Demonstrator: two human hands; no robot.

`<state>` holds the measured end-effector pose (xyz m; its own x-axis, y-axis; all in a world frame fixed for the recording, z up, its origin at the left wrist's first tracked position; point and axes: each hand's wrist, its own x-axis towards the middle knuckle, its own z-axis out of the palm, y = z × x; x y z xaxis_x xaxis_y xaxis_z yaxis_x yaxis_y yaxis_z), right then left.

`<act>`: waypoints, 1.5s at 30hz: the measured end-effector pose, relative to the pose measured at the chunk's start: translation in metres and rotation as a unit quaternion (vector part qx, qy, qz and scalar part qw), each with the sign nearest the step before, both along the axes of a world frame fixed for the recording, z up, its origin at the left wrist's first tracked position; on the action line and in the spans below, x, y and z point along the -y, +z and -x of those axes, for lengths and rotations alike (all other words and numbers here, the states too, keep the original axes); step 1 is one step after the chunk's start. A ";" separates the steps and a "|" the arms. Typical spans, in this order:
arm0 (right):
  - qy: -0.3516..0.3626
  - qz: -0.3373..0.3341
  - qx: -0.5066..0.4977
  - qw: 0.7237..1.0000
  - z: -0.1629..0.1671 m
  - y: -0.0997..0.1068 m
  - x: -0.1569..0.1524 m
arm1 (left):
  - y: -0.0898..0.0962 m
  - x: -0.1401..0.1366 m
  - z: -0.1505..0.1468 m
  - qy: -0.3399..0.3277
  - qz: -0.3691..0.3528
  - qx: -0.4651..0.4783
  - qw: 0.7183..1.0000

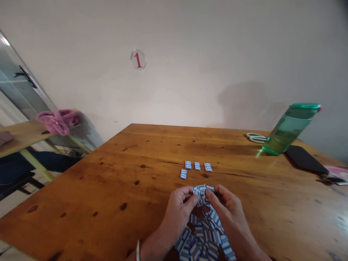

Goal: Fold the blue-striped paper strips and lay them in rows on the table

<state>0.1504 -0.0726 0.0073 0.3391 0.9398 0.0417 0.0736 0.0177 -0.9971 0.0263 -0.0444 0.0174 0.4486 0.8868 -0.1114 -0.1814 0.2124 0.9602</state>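
Both hands meet over the near part of the table, pinching small white cards with blue outlines (200,194) between thumbs and fingers. My left hand (181,206) grips the left side of these overlapping cards, and my right hand (230,208) has their right side. Below the hands, close to me, lies a loose heap of similar cards (199,239), partly hidden by my wrists and forearms. Beyond my fingers, several small blue-and-white stacks (197,166) sit apart from one another, three in a row and another (183,174) nearer on the left.
A green bottle (290,128) stands at the right on the wooden table (108,188), near a coiled white cable (256,137) and a dark flat device (307,159). At far left, a pink fluffy item (58,121) lies on another table, near a person's dark-clothed leg (54,161).
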 end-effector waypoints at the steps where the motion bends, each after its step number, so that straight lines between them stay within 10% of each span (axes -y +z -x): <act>1: -0.002 -0.001 0.004 1.000 0.000 0.000 0.000 | -0.001 0.000 0.000 -0.007 0.001 0.002 1.000; 45: 0.085 -0.030 -0.017 0.996 0.001 -0.011 -0.004 | -0.008 -0.004 -0.001 -0.027 0.021 0.014 0.999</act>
